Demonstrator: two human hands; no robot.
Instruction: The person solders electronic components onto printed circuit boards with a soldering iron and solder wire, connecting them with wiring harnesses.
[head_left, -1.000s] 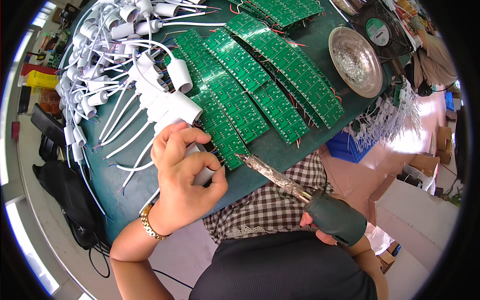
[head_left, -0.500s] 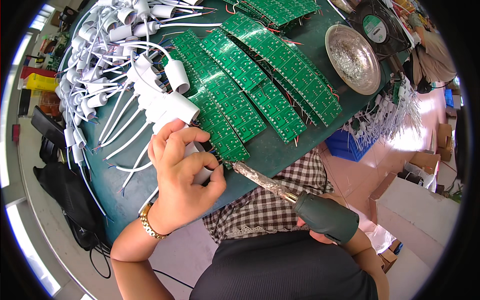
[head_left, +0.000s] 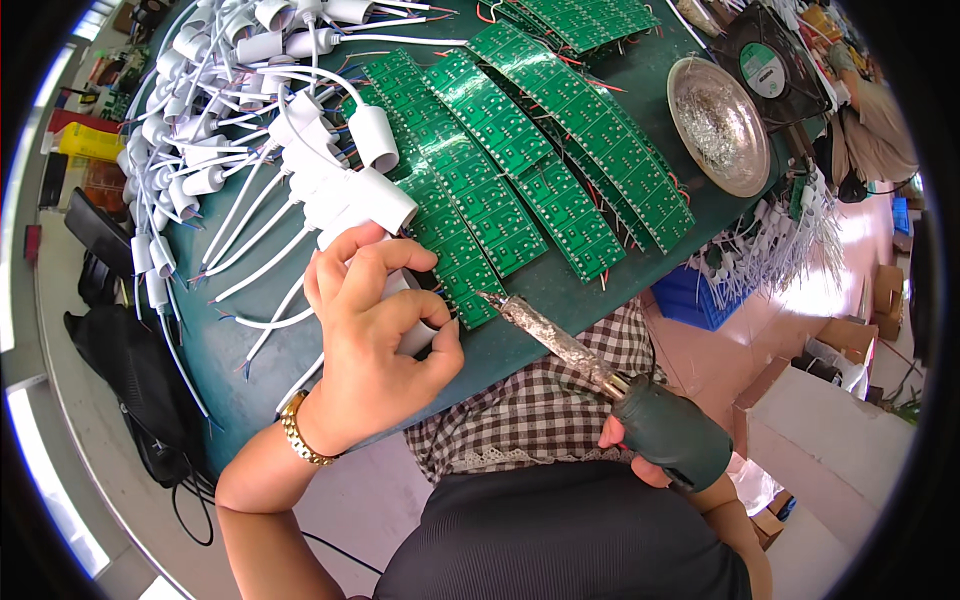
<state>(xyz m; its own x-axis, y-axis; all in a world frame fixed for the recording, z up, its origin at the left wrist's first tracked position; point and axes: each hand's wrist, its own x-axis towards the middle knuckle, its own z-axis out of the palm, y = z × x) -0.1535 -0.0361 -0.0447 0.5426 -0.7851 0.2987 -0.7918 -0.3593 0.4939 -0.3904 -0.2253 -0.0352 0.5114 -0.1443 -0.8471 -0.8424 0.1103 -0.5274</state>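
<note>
My left hand (head_left: pixel 375 335) is closed around a white lamp socket (head_left: pixel 412 330) with wires, pressing it down on the green table (head_left: pixel 520 340) next to the near end of a strip of green circuit boards (head_left: pixel 455 265). My right hand (head_left: pixel 625 450), mostly hidden, grips the dark green handle of a soldering iron (head_left: pixel 660 430). The iron's crusted metal tip (head_left: pixel 495 298) points at the nearest board edge, just right of the socket.
More circuit board strips (head_left: pixel 570 130) fan across the table. A heap of white lamp sockets with white cables (head_left: pixel 220 130) fills the left. A metal dish (head_left: pixel 720 125) and a black fan (head_left: pixel 770 60) sit at the far right. Blue bin (head_left: pixel 690 300) below the table edge.
The soldering iron's tip has moved left and up, from over my lap to the near board beside the socket. My left hand stayed on the socket.
</note>
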